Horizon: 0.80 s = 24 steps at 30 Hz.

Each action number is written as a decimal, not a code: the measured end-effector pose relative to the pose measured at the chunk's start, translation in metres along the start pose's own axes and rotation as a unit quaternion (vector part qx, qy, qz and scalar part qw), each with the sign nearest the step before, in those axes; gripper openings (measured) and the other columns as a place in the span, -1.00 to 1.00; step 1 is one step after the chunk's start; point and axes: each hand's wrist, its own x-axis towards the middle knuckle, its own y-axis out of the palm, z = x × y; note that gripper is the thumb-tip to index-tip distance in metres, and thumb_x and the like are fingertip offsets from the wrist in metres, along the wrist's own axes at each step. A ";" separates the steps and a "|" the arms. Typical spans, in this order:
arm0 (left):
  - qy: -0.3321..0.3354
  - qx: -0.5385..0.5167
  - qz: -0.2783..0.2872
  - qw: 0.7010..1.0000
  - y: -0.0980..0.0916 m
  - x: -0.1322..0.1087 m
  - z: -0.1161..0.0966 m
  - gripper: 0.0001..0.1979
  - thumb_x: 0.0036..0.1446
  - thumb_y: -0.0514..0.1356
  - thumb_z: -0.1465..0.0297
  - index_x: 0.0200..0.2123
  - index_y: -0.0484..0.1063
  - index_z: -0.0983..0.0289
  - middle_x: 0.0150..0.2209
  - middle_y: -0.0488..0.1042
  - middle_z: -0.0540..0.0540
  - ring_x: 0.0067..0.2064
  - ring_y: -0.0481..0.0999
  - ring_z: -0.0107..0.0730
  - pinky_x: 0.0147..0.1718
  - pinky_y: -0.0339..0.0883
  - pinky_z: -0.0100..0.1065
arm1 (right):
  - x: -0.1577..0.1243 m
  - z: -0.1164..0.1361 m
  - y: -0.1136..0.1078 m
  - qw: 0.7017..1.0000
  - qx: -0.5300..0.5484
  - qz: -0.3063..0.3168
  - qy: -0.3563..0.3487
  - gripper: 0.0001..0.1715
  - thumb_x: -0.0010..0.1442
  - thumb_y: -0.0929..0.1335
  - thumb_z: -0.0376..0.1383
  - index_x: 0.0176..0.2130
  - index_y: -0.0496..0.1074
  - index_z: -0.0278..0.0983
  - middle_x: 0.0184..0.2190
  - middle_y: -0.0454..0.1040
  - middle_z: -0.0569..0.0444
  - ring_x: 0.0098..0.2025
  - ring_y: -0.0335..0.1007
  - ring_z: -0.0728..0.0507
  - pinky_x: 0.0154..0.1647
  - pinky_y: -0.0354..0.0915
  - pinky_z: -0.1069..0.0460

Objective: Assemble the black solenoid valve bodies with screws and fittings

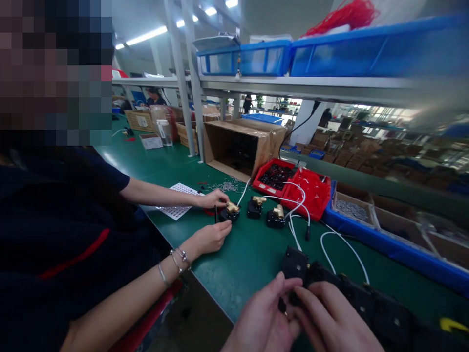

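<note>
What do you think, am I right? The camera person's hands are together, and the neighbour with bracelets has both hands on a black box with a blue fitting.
Almost: in the head view, the fitting on the black box is brass-coloured, not blue. The camera person's left hand and right hand are together.

Small black part held at the fingers, a black boxy housing just beyond.
The small black part (282, 305), rounded at its visible end, sits against the fingers of the person's left hand (266, 310), close to the fingertips of the right hand (330, 313); fingers hide the rest of it. The black housing (294, 262) is on the green workbench (220, 274), squarish, with a silvery screw head on the face in view and its lower edge covered by fingertips; whether they touch it is unclear.
</note>
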 end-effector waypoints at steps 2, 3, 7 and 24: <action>-0.022 -0.013 0.001 1.000 -0.004 -0.004 0.004 -0.71 0.28 0.30 0.27 -0.14 0.64 0.41 -0.10 0.54 0.19 -0.22 0.48 -0.41 -0.08 0.36 -0.37 | -0.003 0.007 0.007 0.997 0.048 0.036 0.039 -0.72 0.46 0.20 -0.34 0.05 0.42 -0.21 -0.20 0.46 -0.03 -0.23 0.54 -0.10 -0.22 0.53 0.09; -0.030 -0.012 0.003 0.999 -0.006 -0.006 0.005 -0.71 0.29 0.30 0.27 -0.11 0.64 0.40 -0.07 0.55 0.21 -0.21 0.49 -0.41 -0.07 0.37 -0.36 | -0.004 0.009 0.009 0.995 0.073 0.041 0.060 -0.73 0.45 0.19 -0.36 0.00 0.42 -0.20 -0.20 0.45 -0.02 -0.23 0.53 -0.10 -0.22 0.52 0.07; -0.030 0.029 0.022 0.999 -0.007 -0.009 0.003 -0.62 0.19 0.37 0.22 -0.07 0.62 0.40 0.03 0.54 0.29 -0.13 0.53 -0.34 0.02 0.36 -0.30 | -0.002 0.012 0.002 0.977 0.163 0.033 0.130 -0.77 0.45 0.20 -0.36 -0.07 0.41 -0.15 -0.20 0.43 0.04 -0.21 0.48 -0.09 -0.21 0.48 0.06; 0.221 0.774 -0.003 0.594 -0.003 0.062 -0.059 -0.07 -0.19 0.51 0.47 0.30 0.35 0.01 0.03 0.49 0.06 0.05 0.49 -0.07 0.07 0.35 -0.15 | 0.079 -0.044 -0.002 0.995 0.036 0.077 0.058 -0.87 0.34 0.38 -0.45 -0.13 0.51 -0.27 -0.21 0.39 0.01 -0.19 0.36 -0.17 -0.20 0.33 -0.04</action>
